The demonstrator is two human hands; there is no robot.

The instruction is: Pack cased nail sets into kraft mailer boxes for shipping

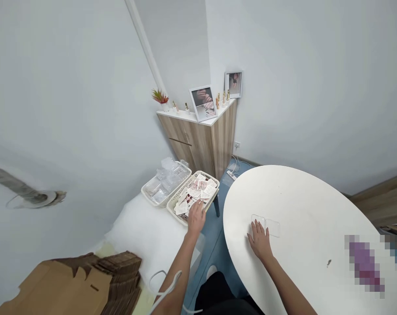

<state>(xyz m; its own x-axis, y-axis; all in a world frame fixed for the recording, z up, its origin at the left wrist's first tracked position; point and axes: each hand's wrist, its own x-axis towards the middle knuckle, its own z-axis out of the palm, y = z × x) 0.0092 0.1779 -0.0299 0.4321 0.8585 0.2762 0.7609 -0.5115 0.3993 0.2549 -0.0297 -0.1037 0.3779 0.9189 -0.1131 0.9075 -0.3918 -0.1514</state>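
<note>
My left hand (196,217) reaches over the near rim of a beige plastic basket (192,197) filled with printed paper cards and packets (198,190). Its fingers are at the cards, and I cannot tell whether they hold one. My right hand (260,239) lies flat, fingers spread, on a clear plastic piece (266,225), a thin rectangular tray or cover. That piece rests on a white oval table (303,205).
A white tray of clear plastic pieces (165,183) sits beside the basket on a white surface (146,236). Flattened cardboard sheets (96,280) are stacked at lower left. A wooden cabinet (198,144) with framed photos, small bottles and a plant stands behind, above a floor power strip (231,175).
</note>
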